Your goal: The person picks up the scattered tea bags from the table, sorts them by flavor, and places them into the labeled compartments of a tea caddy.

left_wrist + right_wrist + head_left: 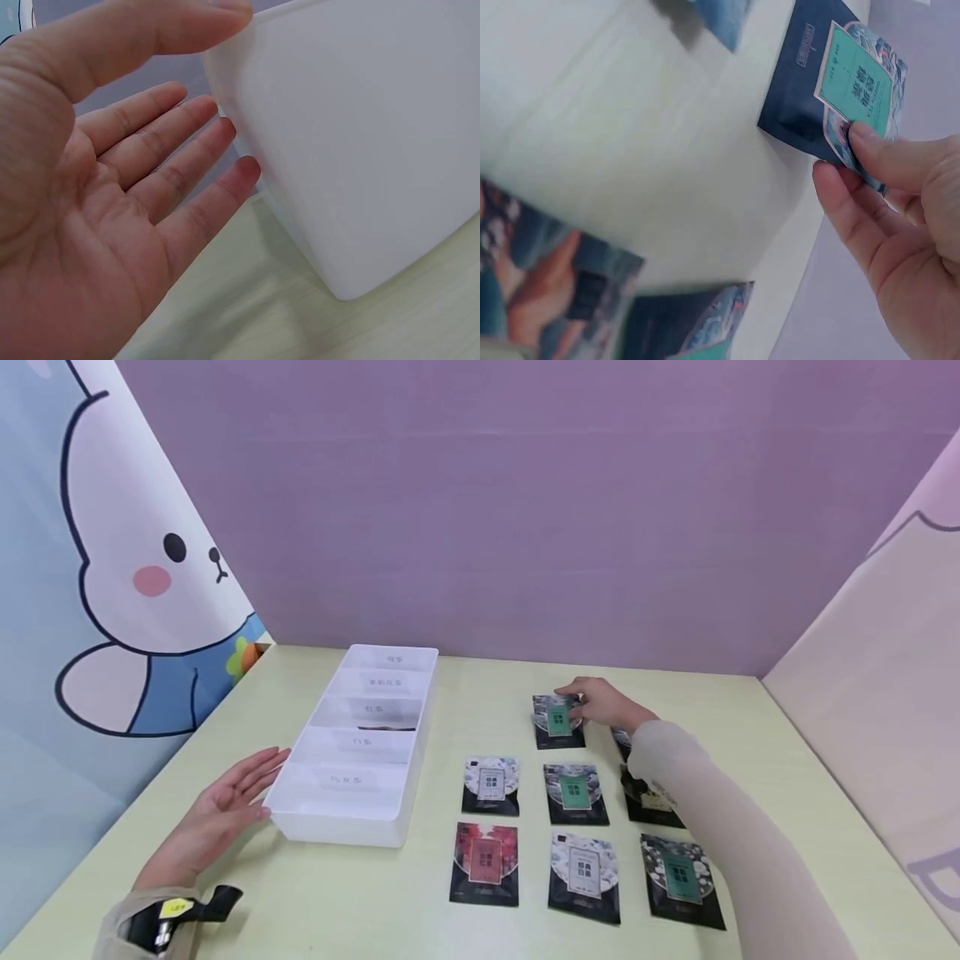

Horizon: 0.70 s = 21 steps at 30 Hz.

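A white divided box [345,828] stands at the left of the table, with handwritten labels on its compartments and the dark edge of a packet [386,728] in the middle one. My left hand [217,814] is at the box's near left corner, fingers extended along its side and thumb by the rim. Farther back on the right, my right hand [603,703] pinches a dark tea packet with a green label [557,733] between thumb and fingers. In the right wrist view this packet [802,90] tilts, its edge held under the thumb.
Several other tea packets lie in rows, including a red one [484,864], white-labelled ones [491,787] and green-labelled ones [576,795]. The right forearm [720,827] passes over the right column and partly hides it. A purple backdrop [525,527] borders the table's far edge.
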Available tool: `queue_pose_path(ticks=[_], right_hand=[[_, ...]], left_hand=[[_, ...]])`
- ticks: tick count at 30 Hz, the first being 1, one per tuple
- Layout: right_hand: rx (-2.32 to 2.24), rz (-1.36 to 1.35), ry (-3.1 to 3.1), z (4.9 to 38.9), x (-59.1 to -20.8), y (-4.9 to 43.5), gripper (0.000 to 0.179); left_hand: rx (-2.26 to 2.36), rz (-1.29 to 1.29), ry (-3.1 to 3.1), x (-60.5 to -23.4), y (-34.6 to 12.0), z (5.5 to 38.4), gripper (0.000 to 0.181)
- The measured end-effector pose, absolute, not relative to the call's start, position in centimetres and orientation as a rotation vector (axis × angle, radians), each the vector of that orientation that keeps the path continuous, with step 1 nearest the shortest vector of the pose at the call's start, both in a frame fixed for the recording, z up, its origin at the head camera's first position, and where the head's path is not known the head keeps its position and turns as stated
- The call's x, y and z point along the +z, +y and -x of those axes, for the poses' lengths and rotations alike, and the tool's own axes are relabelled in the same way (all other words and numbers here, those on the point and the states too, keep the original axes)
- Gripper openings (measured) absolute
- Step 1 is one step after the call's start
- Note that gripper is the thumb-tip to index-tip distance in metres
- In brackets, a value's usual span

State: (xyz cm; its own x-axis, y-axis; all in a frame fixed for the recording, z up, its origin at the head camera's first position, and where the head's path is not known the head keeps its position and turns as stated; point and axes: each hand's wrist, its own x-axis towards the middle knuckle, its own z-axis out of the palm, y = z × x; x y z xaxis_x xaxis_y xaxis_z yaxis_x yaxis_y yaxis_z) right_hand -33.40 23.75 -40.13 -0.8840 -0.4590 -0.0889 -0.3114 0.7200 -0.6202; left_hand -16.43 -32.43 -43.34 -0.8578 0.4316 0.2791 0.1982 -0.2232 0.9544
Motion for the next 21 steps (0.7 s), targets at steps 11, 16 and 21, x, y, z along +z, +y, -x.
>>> queue_pose_path(ticks=[11, 16, 21], right_hand=[[-1.021, 0.558, 2.724, 32.8, -39.1, 24.5, 0.028], [-1.078, 0.57, 2.726, 33.1, -38.3, 23.7, 0.025], [-1.1, 0.524, 2.755, 33.5, -36.4, 22.9, 0.025]], left_hand=[[2.196, -0.756, 1.836, -43.7, -32.0, 17.0, 0.073], [2.193, -0.706, 1.875, -43.6, -32.4, 16.5, 0.073], [2.186, -0.657, 1.902, -43.4, -32.4, 16.5, 0.074]])
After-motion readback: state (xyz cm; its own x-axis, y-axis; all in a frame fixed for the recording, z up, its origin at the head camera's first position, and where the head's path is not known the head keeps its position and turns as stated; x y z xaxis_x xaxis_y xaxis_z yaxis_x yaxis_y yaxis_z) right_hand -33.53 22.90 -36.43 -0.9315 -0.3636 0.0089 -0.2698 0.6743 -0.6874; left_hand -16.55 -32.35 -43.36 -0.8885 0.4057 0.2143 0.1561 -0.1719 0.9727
